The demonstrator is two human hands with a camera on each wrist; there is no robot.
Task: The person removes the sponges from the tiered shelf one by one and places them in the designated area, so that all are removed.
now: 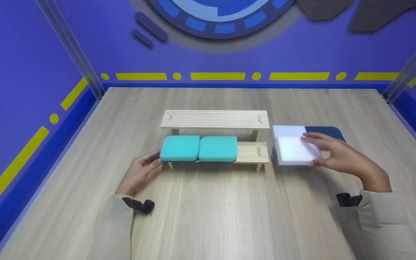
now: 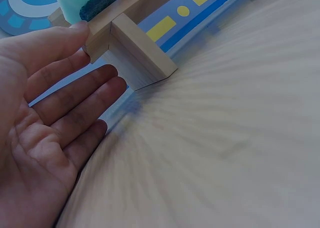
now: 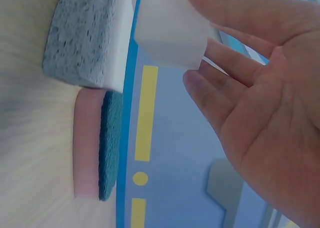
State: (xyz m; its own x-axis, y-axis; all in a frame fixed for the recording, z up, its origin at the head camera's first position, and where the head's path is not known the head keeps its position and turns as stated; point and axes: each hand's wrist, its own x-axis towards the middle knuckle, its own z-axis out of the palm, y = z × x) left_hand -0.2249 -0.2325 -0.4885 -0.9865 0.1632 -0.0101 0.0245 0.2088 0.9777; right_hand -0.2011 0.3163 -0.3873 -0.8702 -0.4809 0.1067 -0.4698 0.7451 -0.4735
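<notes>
My right hand point(image 1: 338, 155) pinches a white sponge block point(image 1: 298, 150) between thumb and fingertips. In the right wrist view that white block point(image 3: 172, 31) is raised above a grey, speckled sponge with a white layer point(image 3: 82, 38). My left hand point(image 1: 141, 171) is at the left end of the low wooden step rack point(image 1: 253, 151). Its thumb and forefinger touch the board's end point(image 2: 100, 43), the other fingers extended. Two teal sponges point(image 1: 180, 148) lie side by side on the lower board, dark scouring layer underneath.
The rack's upper board point(image 1: 213, 119) is behind the lower one, with no sponge on it. A pink sponge with a dark teal scouring layer point(image 3: 87, 143) lies beside the grey one. Blue walls point(image 1: 229, 65) enclose the wooden table point(image 1: 211, 216) at back and sides.
</notes>
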